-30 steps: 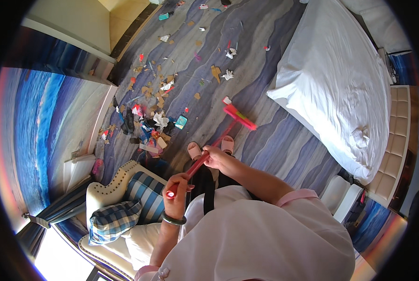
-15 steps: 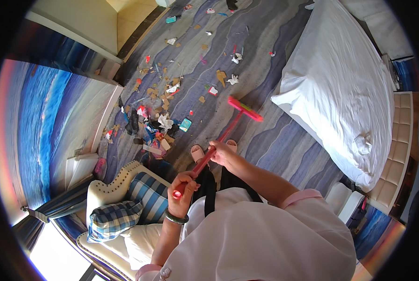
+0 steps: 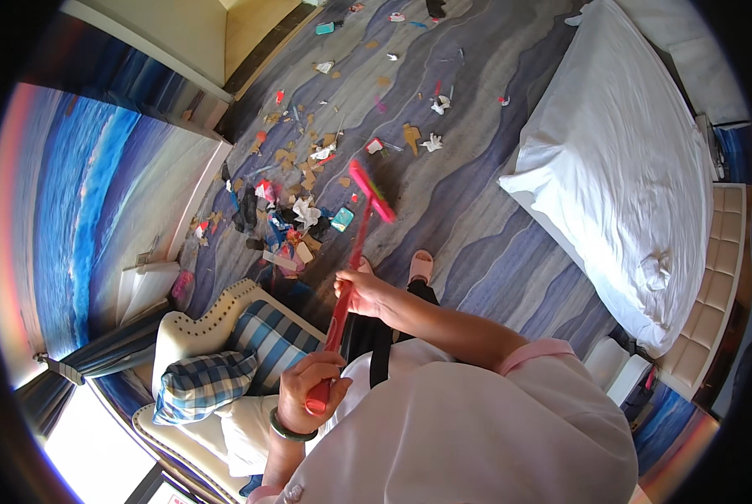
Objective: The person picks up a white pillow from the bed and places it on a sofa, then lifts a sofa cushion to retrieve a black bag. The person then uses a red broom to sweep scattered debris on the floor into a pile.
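A red-handled broom (image 3: pixel 342 312) slants up across the middle of the view. My left hand (image 3: pixel 308 388) is wrapped round the end of its handle, close to my body. Farther along the shaft, my right hand (image 3: pixel 363 294) grips it too. The pink broom head (image 3: pixel 371 191) is at the floor, just right of a teal packet (image 3: pixel 342 219). Left of it lies a heap of litter (image 3: pixel 296 231) with crumpled white paper (image 3: pixel 306 212), cardboard scraps and dark pieces.
More scraps, such as a brown cardboard piece (image 3: pixel 411 139) and white tissue (image 3: pixel 432 143), lie scattered over the patterned floor (image 3: pixel 468 227). A cream armchair (image 3: pixel 173 332) with checked cushions (image 3: pixel 204 385) stands at lower left. A bed with a white sheet (image 3: pixel 620 185) fills the right.
The broom head has swept leftward toward the heap. Both hands have shifted, the right one to the left and the left one lower. The view has shifted slightly.
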The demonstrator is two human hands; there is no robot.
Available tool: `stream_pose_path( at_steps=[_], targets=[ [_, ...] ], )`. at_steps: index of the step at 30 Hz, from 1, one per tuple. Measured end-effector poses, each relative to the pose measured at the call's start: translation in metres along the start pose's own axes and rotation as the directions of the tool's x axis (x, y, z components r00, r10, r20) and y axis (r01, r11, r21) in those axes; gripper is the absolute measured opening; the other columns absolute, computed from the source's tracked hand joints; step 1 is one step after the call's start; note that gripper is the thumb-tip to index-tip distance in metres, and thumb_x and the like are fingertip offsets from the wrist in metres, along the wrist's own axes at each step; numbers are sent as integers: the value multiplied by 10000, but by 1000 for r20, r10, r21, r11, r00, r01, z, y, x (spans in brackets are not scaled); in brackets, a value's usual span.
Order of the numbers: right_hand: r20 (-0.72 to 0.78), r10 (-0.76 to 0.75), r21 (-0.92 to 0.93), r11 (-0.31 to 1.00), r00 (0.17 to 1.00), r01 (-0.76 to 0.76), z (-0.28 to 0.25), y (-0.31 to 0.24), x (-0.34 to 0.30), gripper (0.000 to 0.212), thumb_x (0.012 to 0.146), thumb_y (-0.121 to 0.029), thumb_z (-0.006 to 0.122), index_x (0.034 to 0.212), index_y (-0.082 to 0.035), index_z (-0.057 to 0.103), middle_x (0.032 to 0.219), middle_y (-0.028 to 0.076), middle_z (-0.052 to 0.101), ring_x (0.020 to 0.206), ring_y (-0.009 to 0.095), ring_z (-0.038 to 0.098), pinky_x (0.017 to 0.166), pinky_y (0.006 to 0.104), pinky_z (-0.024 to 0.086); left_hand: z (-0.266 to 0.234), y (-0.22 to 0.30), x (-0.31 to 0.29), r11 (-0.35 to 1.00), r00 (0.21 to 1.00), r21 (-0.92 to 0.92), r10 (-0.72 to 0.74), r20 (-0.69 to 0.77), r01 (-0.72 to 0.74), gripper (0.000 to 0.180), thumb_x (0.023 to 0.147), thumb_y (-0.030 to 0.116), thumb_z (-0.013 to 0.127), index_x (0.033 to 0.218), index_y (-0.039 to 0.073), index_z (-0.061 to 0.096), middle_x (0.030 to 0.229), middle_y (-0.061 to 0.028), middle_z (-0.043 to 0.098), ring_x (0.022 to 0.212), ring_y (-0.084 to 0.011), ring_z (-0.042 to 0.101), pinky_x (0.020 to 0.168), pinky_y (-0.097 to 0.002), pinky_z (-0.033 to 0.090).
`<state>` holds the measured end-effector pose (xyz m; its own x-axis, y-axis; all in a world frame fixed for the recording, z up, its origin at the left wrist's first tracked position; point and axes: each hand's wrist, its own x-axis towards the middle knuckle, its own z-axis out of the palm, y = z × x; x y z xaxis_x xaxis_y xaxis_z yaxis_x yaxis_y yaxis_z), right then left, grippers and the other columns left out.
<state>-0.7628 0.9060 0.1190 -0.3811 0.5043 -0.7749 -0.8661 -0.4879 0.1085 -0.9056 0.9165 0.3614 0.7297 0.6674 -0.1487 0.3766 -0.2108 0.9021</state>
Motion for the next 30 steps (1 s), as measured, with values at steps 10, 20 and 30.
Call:
stream_pose_path(
  at_steps=[10, 20, 30],
  targets=[
    [-87, 4, 269, 963, 996, 20, -33, 35, 11, 129, 845, -84, 585, 743, -109, 511, 639, 3, 522, 597, 144, 528, 598, 274, 467, -13, -27, 3, 981, 988, -166, -81, 135, 103, 200, 711, -75, 690, 873, -8, 594, 962, -158, 658, 822, -280, 660, 739, -311, 522],
    [134, 18, 171, 984, 991, -41, 39, 46, 46, 114, 829, -142, 613, 768, -121, 519, 654, 7, 556, 590, 147, 539, 575, 298, 448, -53, -3, -3, 981, 968, 167, 61, 245, -104, 225, 665, -5, 741, 848, 39, 617, 899, -90, 656, 712, -264, 631, 643, -342, 529],
    [4, -206, 302, 933, 979, 195, -60, 27, -22, 164, 853, -211, 654, 740, -125, 572, 712, 8, 610, 667, 141, 597, 633, 310, 491, -35, -45, 20, 961, 935, -273, 127, 331, -34, 164, 748, -18, 697, 869, 17, 592, 964, -119, 644, 851, -286, 643, 750, -327, 518]
  ],
)
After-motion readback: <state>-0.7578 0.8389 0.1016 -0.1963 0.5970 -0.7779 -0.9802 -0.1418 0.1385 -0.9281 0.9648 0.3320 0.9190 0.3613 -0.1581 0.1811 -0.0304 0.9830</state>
